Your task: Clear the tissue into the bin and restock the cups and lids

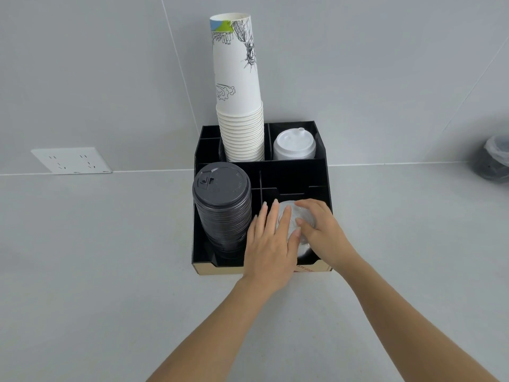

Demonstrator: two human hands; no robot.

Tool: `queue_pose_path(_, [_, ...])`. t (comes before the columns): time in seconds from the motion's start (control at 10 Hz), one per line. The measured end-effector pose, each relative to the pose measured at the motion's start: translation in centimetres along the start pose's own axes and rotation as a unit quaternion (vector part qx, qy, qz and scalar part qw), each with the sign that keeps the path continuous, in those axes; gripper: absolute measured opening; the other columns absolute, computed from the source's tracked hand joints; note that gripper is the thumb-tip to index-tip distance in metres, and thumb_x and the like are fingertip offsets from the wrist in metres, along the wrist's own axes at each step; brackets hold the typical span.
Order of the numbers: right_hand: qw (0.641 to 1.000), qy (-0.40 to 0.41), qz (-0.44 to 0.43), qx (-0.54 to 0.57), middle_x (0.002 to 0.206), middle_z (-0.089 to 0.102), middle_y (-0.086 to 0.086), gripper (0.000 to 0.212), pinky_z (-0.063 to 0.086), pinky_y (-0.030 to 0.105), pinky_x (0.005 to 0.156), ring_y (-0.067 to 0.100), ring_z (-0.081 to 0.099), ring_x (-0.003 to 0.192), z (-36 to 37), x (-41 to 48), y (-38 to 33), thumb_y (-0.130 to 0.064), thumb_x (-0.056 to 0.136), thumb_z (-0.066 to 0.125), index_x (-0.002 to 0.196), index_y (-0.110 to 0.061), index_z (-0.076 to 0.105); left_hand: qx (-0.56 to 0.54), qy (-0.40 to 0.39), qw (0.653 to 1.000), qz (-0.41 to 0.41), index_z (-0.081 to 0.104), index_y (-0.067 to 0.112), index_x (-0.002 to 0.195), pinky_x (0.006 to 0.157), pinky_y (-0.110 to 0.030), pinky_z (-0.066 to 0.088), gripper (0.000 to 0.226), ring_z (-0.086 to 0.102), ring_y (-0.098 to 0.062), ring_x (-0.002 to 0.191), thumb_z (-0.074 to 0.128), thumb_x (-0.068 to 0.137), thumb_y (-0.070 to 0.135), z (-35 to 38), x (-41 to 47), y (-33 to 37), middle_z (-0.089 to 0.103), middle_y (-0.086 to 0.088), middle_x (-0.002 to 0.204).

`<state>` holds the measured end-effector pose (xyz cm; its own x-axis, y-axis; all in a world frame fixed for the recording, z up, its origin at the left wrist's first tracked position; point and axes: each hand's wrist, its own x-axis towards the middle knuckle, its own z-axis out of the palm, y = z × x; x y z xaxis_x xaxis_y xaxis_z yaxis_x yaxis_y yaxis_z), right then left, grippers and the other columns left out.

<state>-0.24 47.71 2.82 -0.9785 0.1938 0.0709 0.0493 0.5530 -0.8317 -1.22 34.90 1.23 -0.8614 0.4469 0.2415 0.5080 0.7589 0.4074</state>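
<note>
Both hands are down in the front right compartment of the black partitioned organiser tray [325, 172], pressed around a stack of clear, thin plastic dome lids [289, 216] that sits between the palms. The left hand [271, 244] lies nearly flat against the stack's left side, its fingers [275, 216] straight, close together and pointing away from the person, resting on the lids rather than curled under them. The right hand [321, 230] cups the stack from the right, fingers [309, 206] bent over the top and the thumb tucked toward the left hand's; how firmly it clamps cannot be told. Just left of the left hand's knuckles stands a tall stack of dark grey plastic lids [223, 213]; beyond the fingertips rise a column of white printed paper cups [239, 106] and a short stack of white spouted lids [294, 147]. The clear lids look very light, slippery and easily flexed, so a stack could shear or splay; holding it from both sides at the rims, with light even pressure, seems safest for settling it.
</note>
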Motion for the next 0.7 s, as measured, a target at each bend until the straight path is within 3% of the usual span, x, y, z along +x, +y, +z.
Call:
queue_pose_path(0.2, [0.999, -0.017, 0.027, 0.003, 0.141, 0.038, -0.004, 0.037, 0.029, 0.017, 0.09, 0.001, 0.034, 0.113, -0.2, 0.5, -0.3, -0.016, 0.098, 0.046, 0.135, -0.019, 0.044, -0.007, 0.012, 1.0, -0.008, 0.029, 0.016, 0.144, 0.115, -0.04, 0.014, 0.089, 0.009, -0.025, 0.145, -0.018, 0.081, 0.057, -0.2, 0.6, 0.2, 0.021, -0.007, 0.156])
queue_pose_path(0.3, [0.999, -0.019, 0.033, 0.003, 0.142, 0.038, -0.003, 0.037, 0.028, 0.018, 0.091, 0.001, 0.033, 0.114, -0.2, 0.5, -0.5, -0.017, 0.098, 0.046, 0.135, -0.019, 0.044, -0.002, 0.002, 1.0, -0.011, 0.027, 0.018, 0.144, 0.115, -0.039, 0.013, 0.09, 0.006, -0.024, 0.146, -0.021, 0.079, 0.057, -0.3, 0.6, 0.2, 0.018, -0.006, 0.157])
queue_pose_path(0.4, [0.999, -0.018, 0.033, 0.002, 0.143, 0.037, -0.002, 0.038, 0.027, 0.018, 0.093, 0.001, 0.033, 0.115, -0.1, 0.5, -0.4, -0.017, 0.098, 0.045, 0.136, -0.019, 0.043, -0.003, -0.008, 1.0, -0.014, 0.025, 0.018, 0.145, 0.117, -0.041, 0.013, 0.078, 0.002, -0.023, 0.146, -0.011, 0.086, 0.054, -0.5, 0.7, 0.4, 0.015, -0.005, 0.158])
queue_pose_path(0.6, [0.999, -0.024, 0.04, 0.016, 0.15, 0.032, -0.003, 0.047, 0.022, 0.018, 0.098, 0.012, 0.031, 0.136, -0.5, 0.4, -0.9, -0.027, 0.098, 0.044, 0.144, -0.021, 0.032, -0.031, 0.019, 0.999, -0.005, 0.029, 0.017, 0.144, 0.115, -0.033, 0.011, 0.083, 0.005, -0.02, 0.146, -0.011, 0.083, 0.057, -1.2, 0.8, 0.4, 0.021, -0.004, 0.156])
queue_pose_path(0.7, [0.999, 0.001, 0.025, 0.021, 0.15, 0.034, -0.002, 0.051, 0.023, 0.017, 0.099, 0.011, 0.031, 0.136, -1.0, 0.1, -1.5, -0.028, 0.097, 0.046, 0.145, -0.022, 0.029, -0.066, 0.016, 0.997, -0.022, 0.022, 0.021, 0.146, 0.114, -0.025, 0.004, 0.066, 0.001, -0.014, 0.146, 0.005, 0.09, 0.053, -1.8, 0.8, 0.5, 0.015, 0.001, 0.158])
